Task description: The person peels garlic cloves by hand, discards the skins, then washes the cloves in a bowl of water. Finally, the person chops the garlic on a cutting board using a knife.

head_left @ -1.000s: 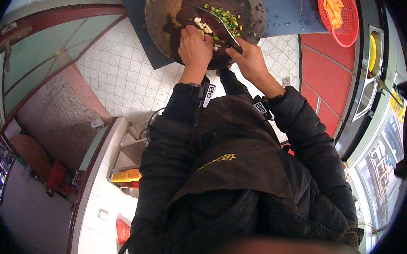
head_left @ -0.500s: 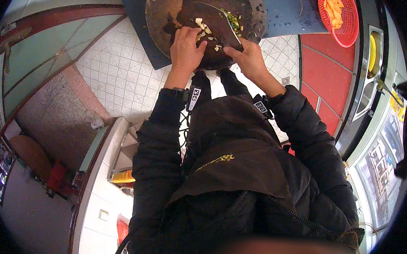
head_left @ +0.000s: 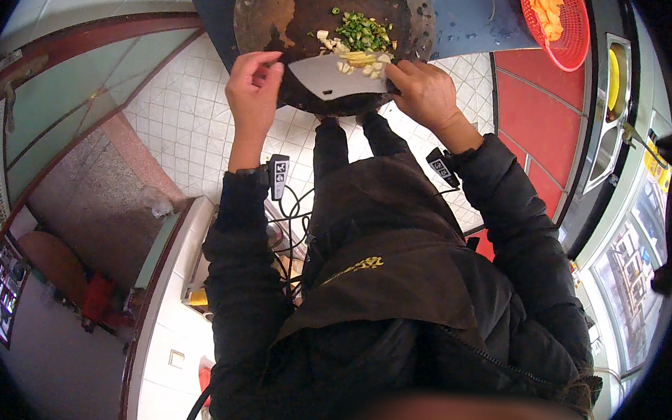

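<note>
My right hand (head_left: pixel 426 94) is closed round the handle of a cleaver (head_left: pixel 325 77), whose broad blade is turned flat over the near part of a round, dark, worn chopping board (head_left: pixel 259 20). Pale chopped pieces, which look like garlic (head_left: pixel 369 69), lie on the blade or along its far edge, with a few yellowish slices (head_left: pixel 357 56) among them. Just beyond is a heap of chopped green pieces (head_left: pixel 362 31). My left hand (head_left: pixel 255 89) is raised by the board's left edge, fingers bent and parted from the thumb, holding nothing and apart from the blade.
The board rests on a blue-grey tabletop (head_left: pixel 470 22). A red plastic basket (head_left: pixel 572 55) of orange pieces (head_left: pixel 546 15) stands at the far right, near red panels (head_left: pixel 531 99) and a metal-edged counter. White floor tiles (head_left: pixel 181 108) show at left.
The cleaver has turned from edge-on to flat, and pale pieces now show at its blade. My left hand has lifted away leftward from the pieces. The green heap has come into fuller view.
</note>
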Demonstrator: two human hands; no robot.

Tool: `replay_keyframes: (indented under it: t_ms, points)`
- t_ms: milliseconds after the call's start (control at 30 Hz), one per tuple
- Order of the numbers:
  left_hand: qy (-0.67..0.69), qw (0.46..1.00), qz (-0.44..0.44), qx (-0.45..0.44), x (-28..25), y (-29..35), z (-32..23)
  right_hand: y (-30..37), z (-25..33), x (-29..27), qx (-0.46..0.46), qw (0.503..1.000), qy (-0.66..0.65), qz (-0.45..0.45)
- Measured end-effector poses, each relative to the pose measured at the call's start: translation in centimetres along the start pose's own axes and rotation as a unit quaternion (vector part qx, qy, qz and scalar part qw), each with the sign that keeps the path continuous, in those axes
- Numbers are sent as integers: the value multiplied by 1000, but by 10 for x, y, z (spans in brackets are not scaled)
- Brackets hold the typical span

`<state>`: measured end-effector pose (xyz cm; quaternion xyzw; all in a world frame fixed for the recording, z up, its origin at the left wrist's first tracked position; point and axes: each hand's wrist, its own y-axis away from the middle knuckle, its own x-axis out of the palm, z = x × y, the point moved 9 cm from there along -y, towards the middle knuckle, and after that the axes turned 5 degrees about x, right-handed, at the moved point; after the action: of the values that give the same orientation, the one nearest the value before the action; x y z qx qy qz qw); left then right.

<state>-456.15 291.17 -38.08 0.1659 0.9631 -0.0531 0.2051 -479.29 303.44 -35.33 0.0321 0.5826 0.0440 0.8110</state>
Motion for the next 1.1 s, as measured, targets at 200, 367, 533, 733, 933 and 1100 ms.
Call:
replay_keyframes:
  t_ms: [200, 367, 533, 733, 933, 1100]
  points:
    - [-92, 975, 165, 118, 55, 5, -47, -8, 27, 6, -92, 995, 30, 5]
    - [-149, 961, 211, 95, 71, 11, -35, -12, 42, 12, -113, 993, 27, -12]
    - [-164, 958, 217, 88, 75, 9, -21, -14, 45, 15, -118, 993, 24, -16]
    - [-167, 967, 173, 84, 71, -6, -4, -17, 44, 12, -111, 993, 25, -7]
    - [-174, 968, 175, 48, 74, -10, 8, 7, 29, 8, -79, 996, 26, 22]
    - [-137, 976, 152, 67, 75, -12, -3, 41, -2, -12, -39, 999, -7, 8]
